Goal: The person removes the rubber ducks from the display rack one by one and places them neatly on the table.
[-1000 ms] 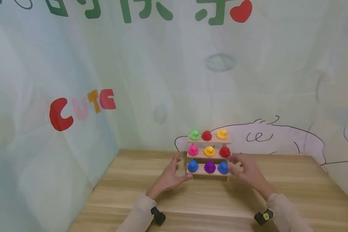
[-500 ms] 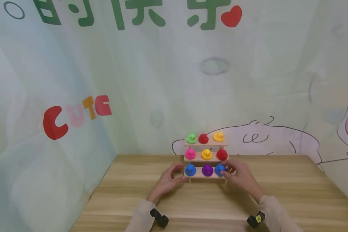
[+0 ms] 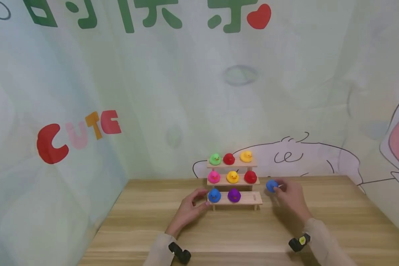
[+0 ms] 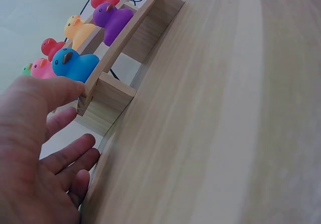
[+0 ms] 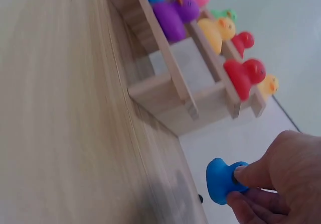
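Observation:
A small three-tier wooden stand (image 3: 255, 198) bears rubber ducks. My left hand (image 3: 190, 207) holds the left end of its bottom tier, thumb at the front corner and forefinger behind; the other fingers curl loosely below in the left wrist view. Right of the stand, my right hand (image 3: 292, 197) pinches a blue rubber duck (image 5: 220, 181) between thumb and fingers, apart from the shelves. On the bottom tier sit another blue duck (image 3: 214, 195), beside the left hand, and a purple duck (image 3: 234, 195); the tier's right end is bare.
The middle tier carries a pink duck (image 3: 214, 177), a yellow duck (image 3: 232, 177) and a red duck (image 3: 251, 177). Green (image 3: 215, 159), red (image 3: 229, 159) and yellow ducks (image 3: 246, 156) line the top tier. A printed curtain (image 3: 173, 92) hangs behind the wooden table (image 3: 232, 232).
My right hand has taken the blue duck from the right end of the bottom tier and moved it to the right. The left hand has stayed at the stand's left end.

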`<state>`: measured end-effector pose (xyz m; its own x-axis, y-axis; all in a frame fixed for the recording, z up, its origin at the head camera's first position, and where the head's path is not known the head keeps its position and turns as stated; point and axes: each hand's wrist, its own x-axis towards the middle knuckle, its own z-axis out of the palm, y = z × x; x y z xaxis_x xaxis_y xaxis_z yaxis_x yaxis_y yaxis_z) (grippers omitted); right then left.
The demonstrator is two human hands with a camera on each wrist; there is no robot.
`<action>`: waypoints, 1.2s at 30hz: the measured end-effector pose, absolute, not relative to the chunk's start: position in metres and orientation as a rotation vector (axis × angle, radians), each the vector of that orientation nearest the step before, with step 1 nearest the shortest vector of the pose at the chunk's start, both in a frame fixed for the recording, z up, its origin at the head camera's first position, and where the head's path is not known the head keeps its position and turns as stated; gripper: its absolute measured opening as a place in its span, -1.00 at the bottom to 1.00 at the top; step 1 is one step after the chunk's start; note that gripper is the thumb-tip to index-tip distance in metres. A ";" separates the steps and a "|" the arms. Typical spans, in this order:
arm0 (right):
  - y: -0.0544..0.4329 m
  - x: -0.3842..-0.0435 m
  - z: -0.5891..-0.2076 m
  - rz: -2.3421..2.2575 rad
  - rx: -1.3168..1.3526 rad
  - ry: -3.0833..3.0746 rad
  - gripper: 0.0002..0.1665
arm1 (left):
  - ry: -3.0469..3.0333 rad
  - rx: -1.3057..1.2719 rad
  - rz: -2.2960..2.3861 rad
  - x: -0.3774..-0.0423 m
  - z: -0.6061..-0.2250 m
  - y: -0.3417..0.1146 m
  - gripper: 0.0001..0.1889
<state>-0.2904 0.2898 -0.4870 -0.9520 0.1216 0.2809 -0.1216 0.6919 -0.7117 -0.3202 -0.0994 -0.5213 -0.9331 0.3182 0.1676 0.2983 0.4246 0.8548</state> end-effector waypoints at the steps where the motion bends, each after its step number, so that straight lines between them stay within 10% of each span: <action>1: 0.292 -0.295 -0.487 1.127 0.004 -2.604 -0.62 | 2.636 0.575 1.573 -0.320 -0.521 -0.100 -0.49; 19: 0.288 -0.343 -0.493 1.038 0.035 -2.743 -0.58 | 2.646 0.584 1.555 -0.314 -0.526 -0.098 -0.51; 36: 0.211 -0.275 -0.456 1.087 0.416 -2.602 -0.76 | 2.674 0.586 1.596 -0.318 -0.528 -0.091 -0.50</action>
